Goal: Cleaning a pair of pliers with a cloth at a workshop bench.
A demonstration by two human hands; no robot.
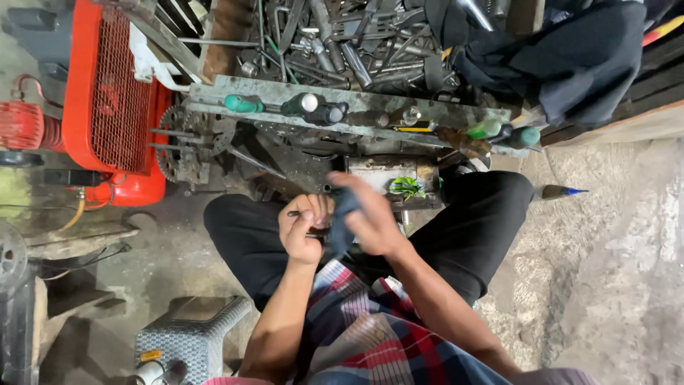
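My left hand (305,229) is closed around a thin dark metal tool (294,213) whose tip pokes out to the left of the fist. A dark blue rag (344,222) is pressed against that tool by my right hand (372,217), fingers curled over the cloth. Both hands meet above my lap, between my knees in black trousers (484,214). My plaid shirt (370,335) fills the bottom of the view.
A grimy metal tool shelf (356,107) with screwdriver handles runs across ahead, with a box of wrenches (342,36) behind. A red compressor (107,100) stands left, a grey plastic stool (192,335) lower left, a dark cloth (570,57) upper right, a blue-tipped tool (559,191) on the concrete.
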